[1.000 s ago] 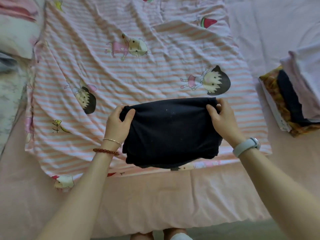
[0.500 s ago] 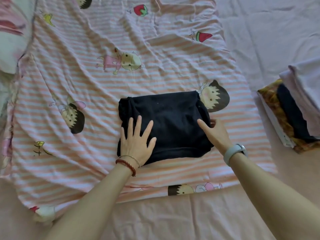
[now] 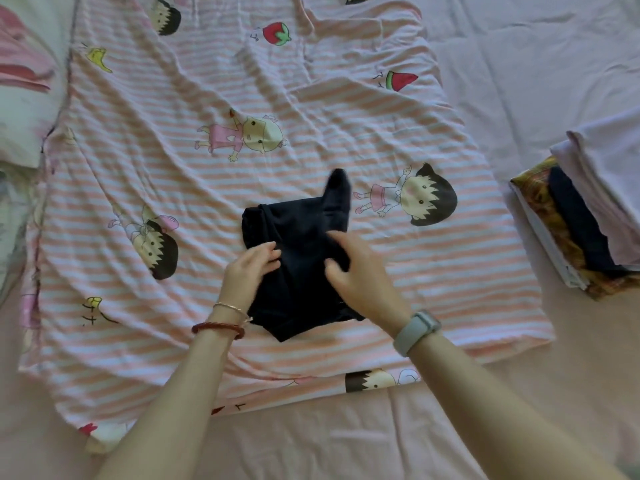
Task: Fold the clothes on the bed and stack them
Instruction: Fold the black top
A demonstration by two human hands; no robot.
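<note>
A dark navy garment [image 3: 298,244] lies folded small in the middle of the striped cartoon sheet [image 3: 311,98], with one corner sticking up at its far edge. My left hand [image 3: 247,271] presses on the garment's left side, fingers curled at the cloth. My right hand [image 3: 360,275] grips the right side, thumb and fingers curled into the fabric, and is blurred by motion. A stack of folded clothes [image 3: 588,209] sits at the right on the bed: a patterned piece at the bottom, a dark one, pale lilac ones on top.
The striped sheet lies on a pink bed cover [image 3: 346,445] that reaches the near edge. A pillow [image 3: 20,98] lies at the far left. Plain lilac bedding [image 3: 536,64] fills the far right behind the stack.
The garment has been folded narrower from the right. My left hand went from flat on top to its left side, and my right hand moved onto the cloth and took hold.
</note>
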